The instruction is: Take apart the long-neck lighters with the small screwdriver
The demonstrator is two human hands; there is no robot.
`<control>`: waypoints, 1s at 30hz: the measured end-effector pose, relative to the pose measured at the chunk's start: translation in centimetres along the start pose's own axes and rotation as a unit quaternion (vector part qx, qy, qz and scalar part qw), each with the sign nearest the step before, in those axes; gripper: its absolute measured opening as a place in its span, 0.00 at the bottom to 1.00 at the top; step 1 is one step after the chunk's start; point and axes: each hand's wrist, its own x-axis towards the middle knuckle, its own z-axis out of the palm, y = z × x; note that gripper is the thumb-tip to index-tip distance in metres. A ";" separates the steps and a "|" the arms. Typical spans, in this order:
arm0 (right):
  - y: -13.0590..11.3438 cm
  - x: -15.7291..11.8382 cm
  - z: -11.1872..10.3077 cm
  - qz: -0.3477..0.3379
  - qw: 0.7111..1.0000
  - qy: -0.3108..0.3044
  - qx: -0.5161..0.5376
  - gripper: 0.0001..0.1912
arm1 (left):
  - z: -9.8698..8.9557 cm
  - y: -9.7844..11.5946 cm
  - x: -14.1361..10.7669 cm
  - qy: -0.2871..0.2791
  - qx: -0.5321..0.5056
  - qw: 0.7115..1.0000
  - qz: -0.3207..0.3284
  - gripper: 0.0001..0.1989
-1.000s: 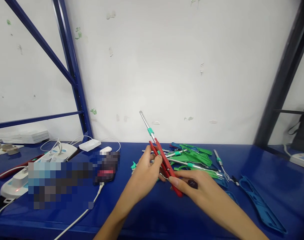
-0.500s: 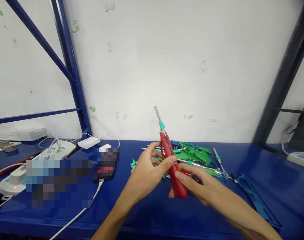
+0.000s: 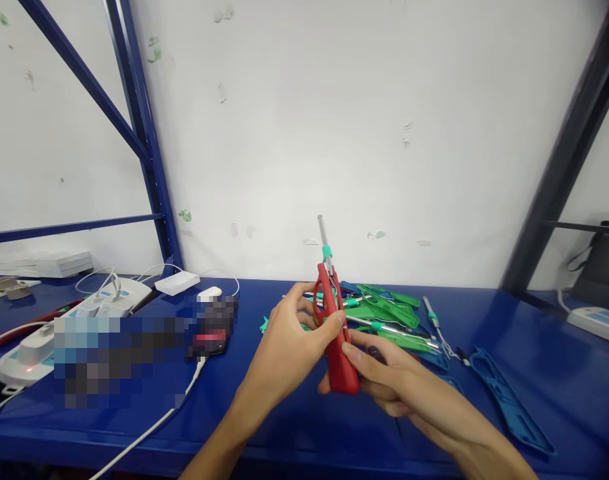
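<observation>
A red long-nosed lighter is held up above the table, its metal tube pointing up and away and a teal collar at the tube's base. The two halves of its casing stand slightly apart near the top, with wires showing in the gap. Closed around the upper casing is my left hand, thumb pressed on the seam. My right hand grips the lower handle between thumb and fingers. Tucked in that same hand is a dark rounded handle, perhaps a screwdriver's; most of it is hidden.
Behind my hands lie green casing halves and several metal tubes with teal collars. A blue casing half rests at right, near a loose tube with wires. To the left are a phone on a white cable and a power strip.
The lighter has turned more upright, and its lower end has shifted left together with my right hand. Both hands keep their hold.
</observation>
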 end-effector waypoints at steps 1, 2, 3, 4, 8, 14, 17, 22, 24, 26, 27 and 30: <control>0.0 0.1 0.0 0.001 1.000 -0.002 0.012 0.31 | -0.1 0.0 0.0 0.003 -0.002 1.000 -0.001 0.21; 0.0 0.3 0.0 0.000 1.000 -0.003 0.024 0.31 | -0.2 0.0 0.0 0.005 -0.008 1.000 -0.002 0.22; 0.1 0.5 0.0 -0.004 0.999 -0.005 0.037 0.30 | -0.4 0.0 0.0 0.008 -0.017 1.000 -0.003 0.23; 0.1 0.7 0.1 -0.008 0.999 -0.008 0.051 0.30 | -0.5 0.0 0.0 0.012 -0.024 1.000 -0.005 0.23; 0.5 1.6 -0.2 -0.015 0.993 -0.014 0.118 0.27 | -1.3 0.4 0.4 0.031 -0.042 0.999 -0.006 0.25; 0.4 2.0 -2.2 -0.025 0.975 0.004 0.220 0.22 | -3.0 1.1 1.1 0.075 -0.080 0.994 -0.001 0.27; -0.1 1.5 -3.6 -0.028 0.972 0.029 0.232 0.20 | -3.9 0.6 1.4 0.089 -0.029 0.995 -0.015 0.26; -0.8 0.7 -4.7 -0.038 0.970 0.059 0.233 0.15 | -4.4 -0.9 1.8 0.068 0.166 0.983 -0.025 0.19; -0.9 0.5 -4.8 -0.042 0.970 0.069 0.228 0.13 | -4.2 -1.3 1.9 0.071 0.200 0.977 -0.010 0.16; -0.9 0.5 -4.9 -0.044 0.971 0.079 0.222 0.12 | -3.9 -1.6 2.0 0.080 0.202 0.976 0.008 0.15; -0.8 0.5 -4.9 -0.045 0.971 0.081 0.222 0.12 | -3.7 -1.6 2.0 0.083 0.200 0.976 0.020 0.15; -0.7 0.5 -4.9 -0.046 0.970 0.068 0.228 0.13 | -3.2 -1.9 2.2 0.084 0.205 0.973 0.065 0.14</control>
